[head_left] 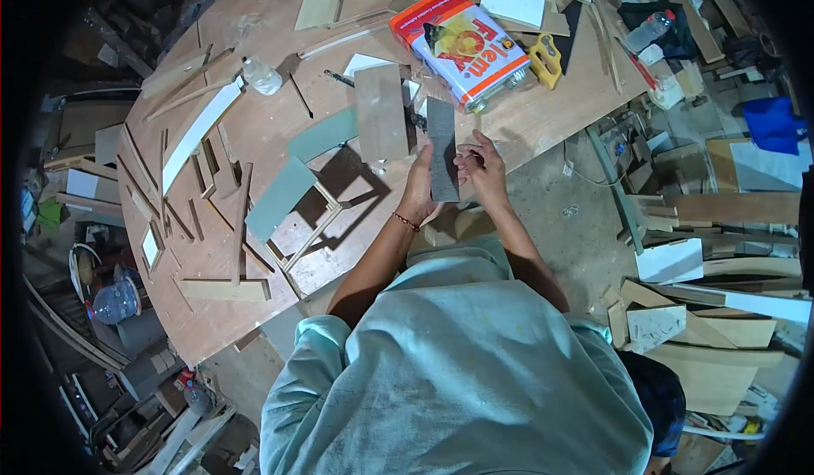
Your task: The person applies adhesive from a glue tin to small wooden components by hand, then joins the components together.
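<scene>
My left hand [417, 185] is closed around the lower left side of a dark grey flat rectangular piece [442, 148], held upright in front of me above the table edge. Its exact material I cannot make out. On the other side, my right hand [483, 170] has its fingers loosely bent and apart, the tips at or very near the piece's right edge. Just beyond my left hand lies a brown wooden board [381, 112]. A rectangular orange and white glue can [462, 47] lies past the grey piece.
Wood strips and offcuts cover the table [203, 322]. A greenish panel frame [284, 195] stands left of my hands. A yellow-handled saw [547, 59] lies beside the can. A plastic bottle [262, 76] sits further left. Scrap boards [708, 331] are piled at right.
</scene>
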A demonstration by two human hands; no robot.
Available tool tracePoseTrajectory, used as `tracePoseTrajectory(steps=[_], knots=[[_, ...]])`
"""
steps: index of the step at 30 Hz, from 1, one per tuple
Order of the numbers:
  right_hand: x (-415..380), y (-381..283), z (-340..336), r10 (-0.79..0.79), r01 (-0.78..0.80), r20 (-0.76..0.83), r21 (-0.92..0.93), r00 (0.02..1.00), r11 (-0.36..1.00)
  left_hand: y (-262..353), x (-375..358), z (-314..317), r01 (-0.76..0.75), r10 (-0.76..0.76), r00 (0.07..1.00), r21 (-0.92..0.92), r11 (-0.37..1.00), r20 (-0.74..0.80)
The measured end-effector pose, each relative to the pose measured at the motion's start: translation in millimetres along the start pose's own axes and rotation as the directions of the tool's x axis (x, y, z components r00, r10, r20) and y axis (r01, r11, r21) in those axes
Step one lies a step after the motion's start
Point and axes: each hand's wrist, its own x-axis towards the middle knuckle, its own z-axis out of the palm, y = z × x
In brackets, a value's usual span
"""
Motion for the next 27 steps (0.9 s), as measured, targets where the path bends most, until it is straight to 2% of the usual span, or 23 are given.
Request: tracePoseTrajectory(steps=[2, 4, 5, 6, 7, 8, 9, 10, 12, 13, 14, 15, 16, 17, 18, 19, 20, 23, 24, 25, 26, 27], knots=[[12.3, 3.1, -9.1, 0.026, -0.025, 0.033, -0.032, 0.999, 0.999, -3.8, 8.4, -2.0, -0.01, 0.01, 0.999, 0.014, 1.0, -0.032], [17.0, -16.0, -12.7, 0.063, -0.059, 0.011, -0.216, 0.998, 0.975, -6.4, 8.5, -0.3, -0.04, 0.04, 0.994, 0.0, 0.999, -0.101], [29.0, -4.4, -19.8, 0.008, 0.005, 0.039, -0.303, 0.999, 0.953, -7.6, 7.4, 5.2, -0.052, 0.048, 0.991, -0.033, 0.998, -0.121], [33.0, 25.6, -26.8, 0.022, 0.005, 0.079, -0.316, 0.997, 0.949, -11.5, 7.4, 11.5, -0.061, 0.053, 0.99, -0.063, 0.996, -0.132], [50.1, 61.6, -36.2, -0.009, 0.047, 0.097, -0.388, 0.995, 0.921, -25.3, 18.8, -1.1, -0.031, 0.023, 0.997, -0.113, 0.993, -0.073], [75.7, 73.4, -45.2, -0.06, 0.103, 0.109, -0.452, 0.992, 0.886, -31.3, 27.9, 1.6, -0.069, 0.063, 0.996, -0.12, 0.99, -0.059], [76.4, 62.6, -49.6, -0.062, 0.124, 0.136, -0.512, 0.989, 0.85, -41.3, 32.4, 6.9, -0.13, 0.114, 0.986, -0.134, 0.982, -0.121], [76.4, 54.9, -53.1, -0.173, 0.261, 0.207, -0.553, 0.963, 0.791, -52.3, 36.0, 12.1, -0.175, 0.144, 0.97, -0.147, 0.974, -0.196], [76.7, 38.7, -57.9, 0.173, -0.08, 0.229, -0.367, 0.958, 0.927, -74.0, 48.0, 17.6, -0.211, 0.166, 0.961, -0.196, 0.958, -0.222], [77.7, 40.8, -64.8, 0.19, -0.091, 0.237, -0.376, 0.953, 0.922, -86.1, 51.1, 18.9, -0.234, 0.198, 0.962, -0.193, 0.953, -0.19], [80.6, 43.3, -70.5, 0.164, -0.049, 0.254, -0.406, 0.953, 0.913, -98.0, 53.1, 20.6, -0.255, 0.227, 0.961, -0.189, 0.948, -0.158], [87.4, 44.8, -74.2, 0.131, 0.001, 0.276, -0.43, 0.952, 0.903, -105.3, 56.9, 23.4, -0.277, 0.227, 0.94, -0.18, 0.944, -0.256], [100.6, 58.6, -77.8, 0.135, 0.004, 0.291, -0.431, 0.947, 0.902, -107.6, 61.5, 26.8, -0.287, 0.233, 0.935, -0.183, 0.94, -0.268], [113.4, 86.0, -83.2, -0.071, 0.231, 0.353, -0.436, 0.933, 0.87, -110.7, 63.7, 29.4, -0.306, 0.24, 0.933, -0.242, 0.921, -0.266], [115.8, 105.2, -88.0, -0.26, 0.439, 0.419, -0.42, 0.87, 0.794, -115.8, 62.1, 30.6, -0.323, 0.243, 0.931, -0.302, 0.897, -0.274], [109.4, 85.1, -87.7, -0.066, 0.247, 0.421, -0.392, 0.905, 0.886, -113.4, 60.2, 38.3, -0.32, 0.221, 0.915, -0.272, 0.908, -0.338], [92.3, 29.9, -85.3, 0.151, 0.023, 0.418, -0.384, 0.896, 0.923, -110.4, 58.7, 46.0, -0.317, 0.215, 0.903, -0.238, 0.918, -0.372], [93.1, 21.0, -90.5, 0.233, 0.022, 0.475, -0.471, 0.849, 0.882, -125.8, 66.1, 36.5, -0.342, 0.265, 0.909, -0.216, 0.914, -0.322], [90.0, -0.9, -90.7, 0.147, 0.216, 0.501, -0.594, 0.853, 0.775, -130.0, 67.1, 35.1, -0.359, 0.282, 0.906, -0.222, 0.906, -0.315], [109.7, 48.0, -95.4, -0.07, 0.515, 0.586, -0.642, 0.807, 0.569, -125.9, 69.7, 35.6, -0.381, 0.308, 0.902, -0.222, 0.898, -0.303], [129.7, 96.6, -97.9, -0.243, 0.724, 0.683, -0.634, 0.689, 0.272, -119.4, 71.0, 38.8, -0.398, 0.333, 0.898, -0.21, 0.893, -0.288], [127.8, 85.0, -97.0, -0.327, 0.726, 0.65, -0.633, 0.686, 0.267, -119.0, 68.7, 42.1, -0.392, 0.311, 0.89, -0.211, 0.895, -0.334]])
